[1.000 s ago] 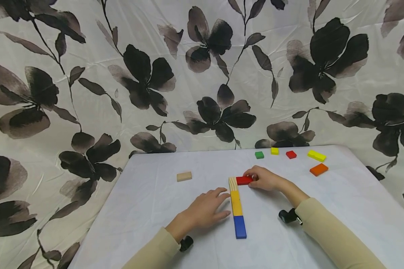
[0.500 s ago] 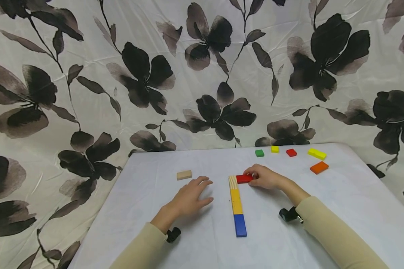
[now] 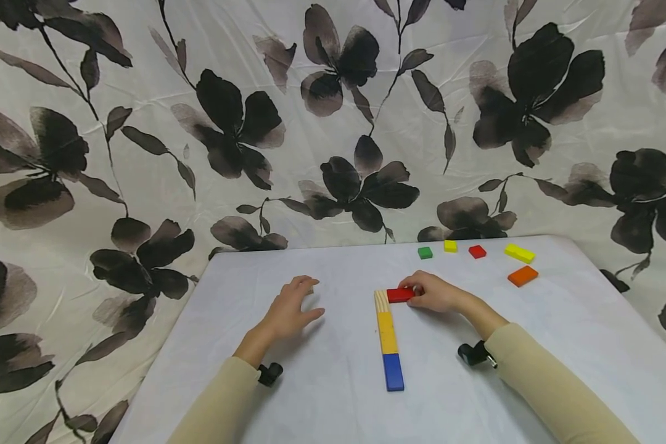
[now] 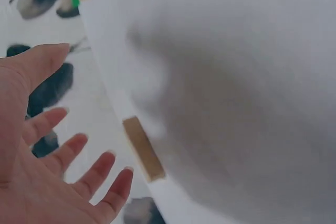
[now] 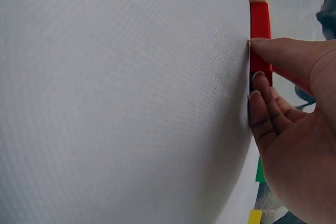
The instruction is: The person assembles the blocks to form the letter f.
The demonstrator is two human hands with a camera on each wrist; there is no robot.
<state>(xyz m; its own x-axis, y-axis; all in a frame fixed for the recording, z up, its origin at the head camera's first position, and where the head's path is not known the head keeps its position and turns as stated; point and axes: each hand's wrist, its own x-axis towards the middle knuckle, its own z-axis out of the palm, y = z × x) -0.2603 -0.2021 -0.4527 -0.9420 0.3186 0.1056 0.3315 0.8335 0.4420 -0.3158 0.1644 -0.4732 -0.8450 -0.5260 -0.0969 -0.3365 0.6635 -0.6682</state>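
On the white table (image 3: 333,404) we list, nearest first: one blue block (image 3: 393,372), end to end with one golden block (image 3: 388,333), then one pale block (image 3: 382,301). Left hand (image 3: 287,311): fingers spread wide, just beside one plain wooden block (image 4: 143,149). Right hand (image 3: 435,293): pinching the right end of one long red block (image 3: 399,295), whose left end meets the pale block's far end at its right side. Farther, we count one orange block (image 3: 523,276), one long yellow block (image 3: 519,253), one small red block (image 3: 477,251), one green block (image 3: 425,253), one small yellow block (image 3: 450,246). Behind: floral cloth (image 3: 333,185).
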